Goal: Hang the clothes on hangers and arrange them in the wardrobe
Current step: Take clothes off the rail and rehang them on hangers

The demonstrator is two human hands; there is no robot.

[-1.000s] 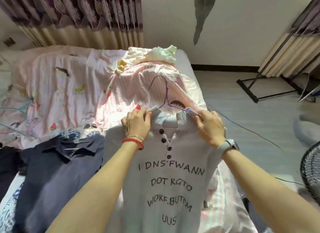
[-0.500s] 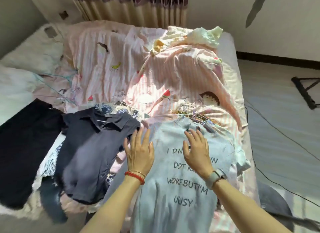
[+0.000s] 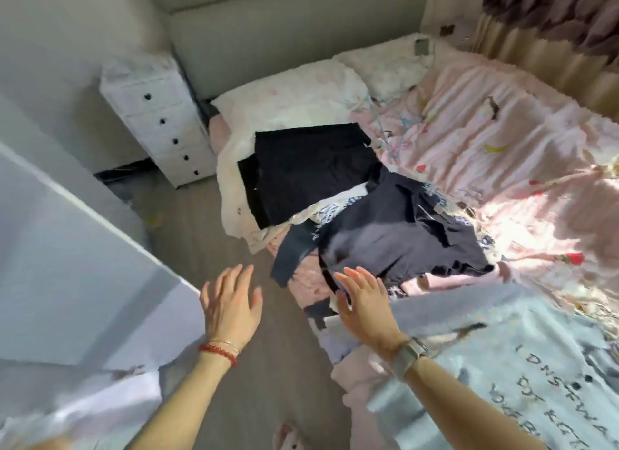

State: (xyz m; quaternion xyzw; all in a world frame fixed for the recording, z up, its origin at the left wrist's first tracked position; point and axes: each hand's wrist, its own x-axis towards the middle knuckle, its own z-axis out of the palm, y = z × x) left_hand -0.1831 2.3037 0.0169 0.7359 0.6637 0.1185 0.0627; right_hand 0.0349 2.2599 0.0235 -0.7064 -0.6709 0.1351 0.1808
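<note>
Reaching with both hands spread, left hand point(image 3: 231, 304) and right hand point(image 3: 363, 298) empty; navy shirt point(image 3: 402, 235) looks floppy and light, so I'd grab its shoulders.

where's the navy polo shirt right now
In the head view the navy polo shirt lies on the bed near its edge, mid-frame, just beyond the right hand, right of the black garment.
</note>
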